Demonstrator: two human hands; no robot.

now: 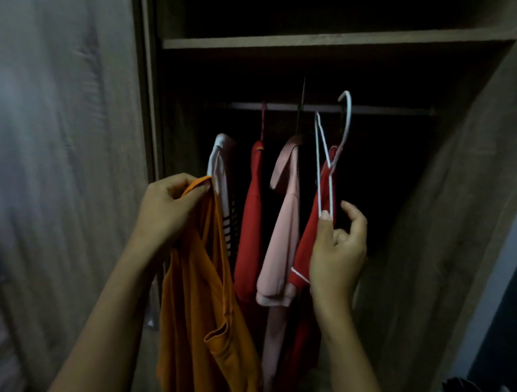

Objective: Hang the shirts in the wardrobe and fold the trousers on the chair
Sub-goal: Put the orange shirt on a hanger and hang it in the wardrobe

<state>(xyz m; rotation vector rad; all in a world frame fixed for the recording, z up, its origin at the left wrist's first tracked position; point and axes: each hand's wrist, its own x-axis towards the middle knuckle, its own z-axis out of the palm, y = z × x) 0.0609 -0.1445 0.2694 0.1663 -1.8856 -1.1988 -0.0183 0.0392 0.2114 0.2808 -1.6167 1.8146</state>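
Gripping the orange shirt [207, 296] by its top edge, the left hand [166, 210] curls its fingers at nine o'clock; at three o'clock the right hand [337, 251] pinches a white hanger [318, 171] before the wardrobe rail [386, 110].

I can read no text, label, brand or number anywhere here; the clothes and wardrobe panels I see carry no legible print or sign.
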